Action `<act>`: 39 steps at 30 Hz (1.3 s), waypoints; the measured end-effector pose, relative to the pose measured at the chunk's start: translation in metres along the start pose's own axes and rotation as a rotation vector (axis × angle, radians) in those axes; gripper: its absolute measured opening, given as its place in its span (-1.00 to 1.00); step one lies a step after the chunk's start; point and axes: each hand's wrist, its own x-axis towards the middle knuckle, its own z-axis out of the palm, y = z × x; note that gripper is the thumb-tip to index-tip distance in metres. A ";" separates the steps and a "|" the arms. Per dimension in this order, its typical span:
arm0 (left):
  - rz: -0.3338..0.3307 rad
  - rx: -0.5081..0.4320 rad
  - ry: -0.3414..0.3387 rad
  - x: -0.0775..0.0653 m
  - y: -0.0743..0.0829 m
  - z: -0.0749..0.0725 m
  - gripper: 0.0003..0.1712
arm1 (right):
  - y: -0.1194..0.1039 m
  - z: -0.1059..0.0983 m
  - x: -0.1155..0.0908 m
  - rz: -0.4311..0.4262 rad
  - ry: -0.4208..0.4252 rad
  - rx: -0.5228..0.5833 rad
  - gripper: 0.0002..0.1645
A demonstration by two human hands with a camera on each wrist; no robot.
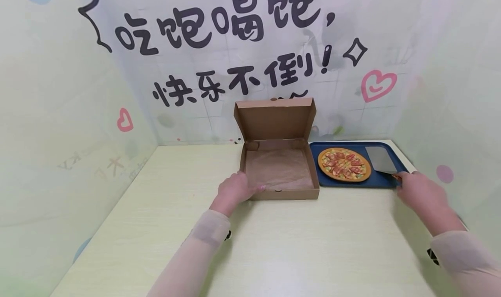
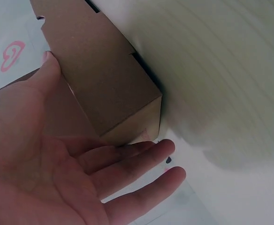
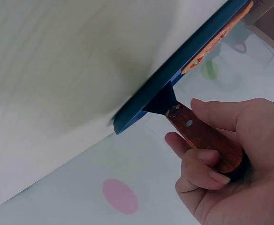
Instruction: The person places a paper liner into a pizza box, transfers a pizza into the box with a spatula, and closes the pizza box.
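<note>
An open cardboard pizza box (image 1: pixel 283 195), lined with brown paper (image 1: pixel 278 166), stands on the table with its lid raised. My left hand (image 1: pixel 236 187) holds its front left corner, the thumb over the front wall and fingers by the left side wall; two fingers (image 2: pixel 146 187) extend past the corner. To the box's right, a pizza (image 1: pixel 344 165) lies on a blue tray (image 1: pixel 332 183). My right hand (image 1: pixel 424 195) grips the wooden handle of a spatula (image 3: pixel 207 138). Its flat metal blade (image 1: pixel 380 158) is over the tray's right part, beside the pizza and apart from it.
The pale wooden table (image 1: pixel 297 245) extends in front of the box and to its left. Behind stands a printed wall (image 1: pixel 188 127) with large black lettering, close to the raised lid. A side wall (image 1: pixel 462 158) rises near the tray's right end.
</note>
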 end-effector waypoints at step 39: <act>0.017 0.186 -0.028 0.008 0.007 -0.016 -0.08 | -0.075 -0.096 -0.065 -0.035 0.089 -0.096 -0.58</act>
